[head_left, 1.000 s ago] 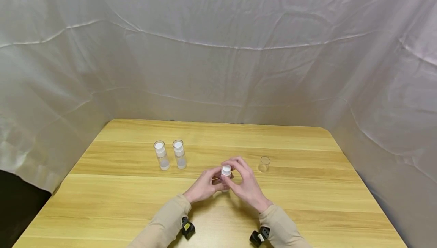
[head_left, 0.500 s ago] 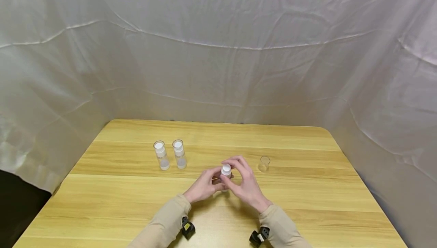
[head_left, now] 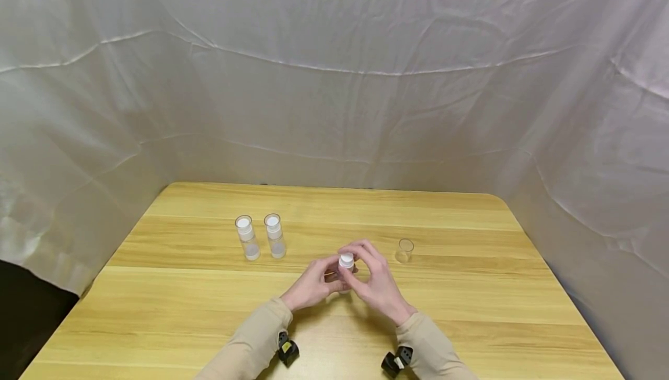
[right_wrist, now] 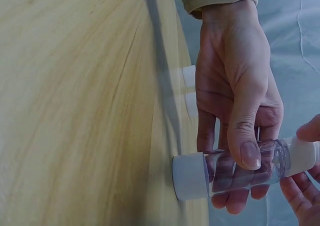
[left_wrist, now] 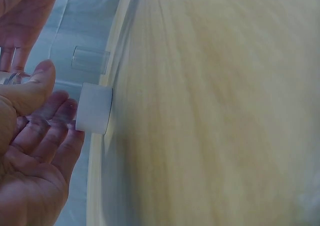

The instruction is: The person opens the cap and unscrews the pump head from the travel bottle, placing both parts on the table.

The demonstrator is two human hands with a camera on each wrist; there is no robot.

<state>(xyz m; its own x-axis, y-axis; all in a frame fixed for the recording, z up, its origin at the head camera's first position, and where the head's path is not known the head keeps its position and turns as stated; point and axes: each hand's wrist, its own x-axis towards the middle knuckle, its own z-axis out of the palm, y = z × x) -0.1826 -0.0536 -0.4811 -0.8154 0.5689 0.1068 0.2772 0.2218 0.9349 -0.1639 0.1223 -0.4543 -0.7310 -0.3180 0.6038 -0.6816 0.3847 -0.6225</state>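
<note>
A small clear bottle (right_wrist: 235, 173) with a white base (left_wrist: 94, 108) and a white top (head_left: 346, 260) stands upright on the table between both hands. My left hand (head_left: 312, 282) grips its clear body, thumb on one side and fingers around the other. With thumb and fingertips, my right hand (head_left: 377, 285) pinches the white top. In the right wrist view only the right fingertips (right_wrist: 310, 131) show, at that top. A clear, open-topped cap (head_left: 405, 250) stands on the table beyond the right hand.
Two similar bottles, one on the left (head_left: 248, 237) and one beside it (head_left: 274, 236), stand upright at the back left with clear caps over their white tops. Pale curtains (head_left: 334, 107) surround the wooden table (head_left: 470, 287) at the back and sides.
</note>
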